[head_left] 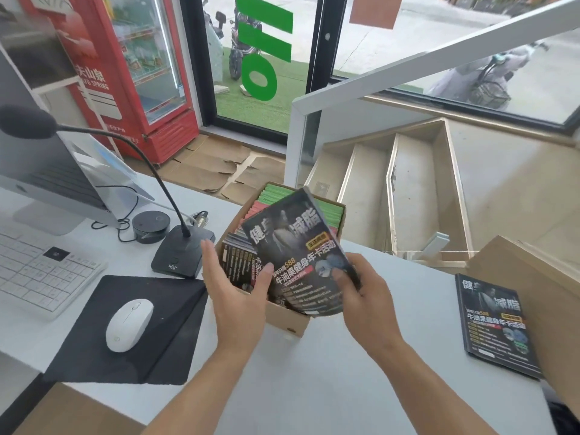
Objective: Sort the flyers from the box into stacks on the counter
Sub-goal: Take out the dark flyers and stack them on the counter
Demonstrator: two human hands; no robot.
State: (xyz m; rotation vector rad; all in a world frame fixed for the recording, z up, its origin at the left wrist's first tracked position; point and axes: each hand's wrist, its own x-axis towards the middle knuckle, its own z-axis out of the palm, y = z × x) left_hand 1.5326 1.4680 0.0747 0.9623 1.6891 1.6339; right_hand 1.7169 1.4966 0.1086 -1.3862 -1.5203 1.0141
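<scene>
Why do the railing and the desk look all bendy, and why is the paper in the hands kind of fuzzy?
Head view: the wide-angle lens bends straight lines near the edges, like the white railing and the counter. The bunch of black flyers in the right hand looks a bit smeared, probably from motion, while the stack of black flyers lying on the counter reads sharper. Daylight comes softly through the windows.

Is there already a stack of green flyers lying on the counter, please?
No, the only stack on the counter is black flyers; green ones remain boxed.
</scene>
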